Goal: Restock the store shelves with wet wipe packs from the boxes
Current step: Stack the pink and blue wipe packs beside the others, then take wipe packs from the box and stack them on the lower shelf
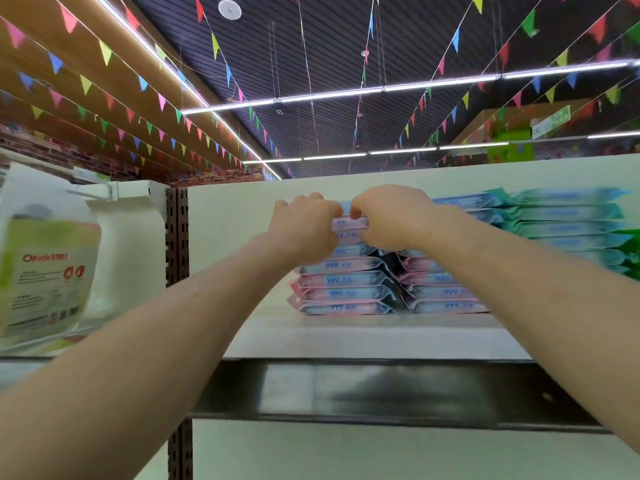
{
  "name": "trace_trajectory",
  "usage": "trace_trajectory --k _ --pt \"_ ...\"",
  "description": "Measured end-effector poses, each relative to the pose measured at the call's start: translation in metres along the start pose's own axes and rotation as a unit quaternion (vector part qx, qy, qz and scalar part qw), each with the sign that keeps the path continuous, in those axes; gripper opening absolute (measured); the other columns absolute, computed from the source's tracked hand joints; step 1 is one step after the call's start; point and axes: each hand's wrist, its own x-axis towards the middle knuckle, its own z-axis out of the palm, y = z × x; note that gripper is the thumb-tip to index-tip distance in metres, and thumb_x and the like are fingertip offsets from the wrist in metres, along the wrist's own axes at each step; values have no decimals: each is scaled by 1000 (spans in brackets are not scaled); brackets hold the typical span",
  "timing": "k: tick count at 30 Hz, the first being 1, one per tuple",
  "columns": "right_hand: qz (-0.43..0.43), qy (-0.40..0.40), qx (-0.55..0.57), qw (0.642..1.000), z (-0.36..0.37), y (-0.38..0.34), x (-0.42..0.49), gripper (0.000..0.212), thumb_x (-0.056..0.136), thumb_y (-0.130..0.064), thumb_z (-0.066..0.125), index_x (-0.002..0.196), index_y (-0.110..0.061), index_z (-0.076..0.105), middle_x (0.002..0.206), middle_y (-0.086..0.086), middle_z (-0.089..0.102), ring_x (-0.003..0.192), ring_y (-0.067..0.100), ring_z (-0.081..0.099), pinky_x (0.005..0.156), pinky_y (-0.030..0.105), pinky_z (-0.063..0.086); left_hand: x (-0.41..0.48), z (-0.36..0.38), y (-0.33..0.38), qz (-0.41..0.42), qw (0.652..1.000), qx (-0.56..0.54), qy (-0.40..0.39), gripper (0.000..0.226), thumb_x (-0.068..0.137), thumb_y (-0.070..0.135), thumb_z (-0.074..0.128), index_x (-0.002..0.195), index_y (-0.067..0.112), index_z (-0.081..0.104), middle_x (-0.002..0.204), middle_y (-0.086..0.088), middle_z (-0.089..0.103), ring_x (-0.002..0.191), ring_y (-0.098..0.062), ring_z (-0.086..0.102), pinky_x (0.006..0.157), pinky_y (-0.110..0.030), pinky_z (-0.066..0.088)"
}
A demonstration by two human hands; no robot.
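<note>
Top pack [348, 224], frame centre, crowns pink stack [343, 282] on shelf [346, 337]; long axis runs left-right. Left hand [304, 226] and right hand [391, 220] flank it, equally near, each grip clamped on one end.

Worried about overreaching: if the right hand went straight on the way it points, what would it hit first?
The right hand grips the top pink-and-blue wet wipe pack. Beyond that, it would probably meet the white back panel behind the stack, though depth is unclear.
</note>
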Motion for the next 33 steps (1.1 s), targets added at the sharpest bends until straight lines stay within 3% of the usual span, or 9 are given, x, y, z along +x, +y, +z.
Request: trace_trajectory --k 3,6,8,12,14,17,23,30,33 --pt "-12 -31 17 999 2 0 -22 31 92 -17 54 123 -18 55 113 3 61 99 23 59 71 30 43 -15 -1 15 -11 998 -46 -28 41 93 22 54 134 26 52 130 -1 55 117 -23 52 98 -40 43" --pt "-10 -46 28 999 -2 4 -50 6 91 -16 55 92 -20 51 86 0 57 80 21 55 64 28 41 -31 -5 37 22 994 -83 -65 40 92 16 53 131 26 56 124 2 60 114 -20 55 90 -34 47" --pt "16 -65 32 997 -8 7 -68 17 90 -18 57 76 -16 46 71 -2 48 69 20 52 56 25 37 -39 -13 52 48 992 -89 -80 36 92 17 53 127 21 60 119 -1 63 107 -22 57 84 -31 47" --pt "65 -84 20 994 -32 19 -114 21 90 -28 59 100 -10 65 92 4 64 90 28 61 76 31 50 -50 -27 83 94 987 -103 -81 31 91 23 54 121 19 63 119 -5 65 105 -25 59 82 -33 47" --pt "101 -80 12 992 -45 26 -141 23 90 -25 58 104 -9 66 103 7 66 96 27 60 74 28 45 -60 -36 100 119 980 -134 -87 39 92 25 54 131 21 56 127 -4 61 113 -24 56 90 -32 43" --pt "161 -72 -4 984 -66 30 -184 10 88 -18 56 88 -10 62 87 3 64 86 24 57 68 28 42 -79 -49 127 168 962 -201 -78 40 92 24 55 132 21 56 127 -3 61 112 -23 57 94 -32 44" --pt "271 -117 -24 955 -98 24 -281 12 87 -21 60 94 -18 68 103 7 68 98 27 62 83 35 51 -134 -65 193 260 920 -282 -81 36 88 28 58 124 25 61 119 -4 64 109 -26 59 93 -36 48" --pt "414 -200 -43 887 -136 25 -413 17 88 -22 60 103 -18 68 102 3 68 93 24 61 73 29 47 -220 -84 295 378 851 -324 -168 42 89 26 57 130 26 55 119 -2 62 107 -26 59 92 -39 50" --pt "471 -226 -52 851 -157 29 -474 6 87 -20 58 90 -21 64 86 1 67 84 23 62 75 31 52 -258 -99 338 422 820 -338 -186 43 89 25 56 132 26 54 121 -3 63 108 -27 59 89 -33 49"
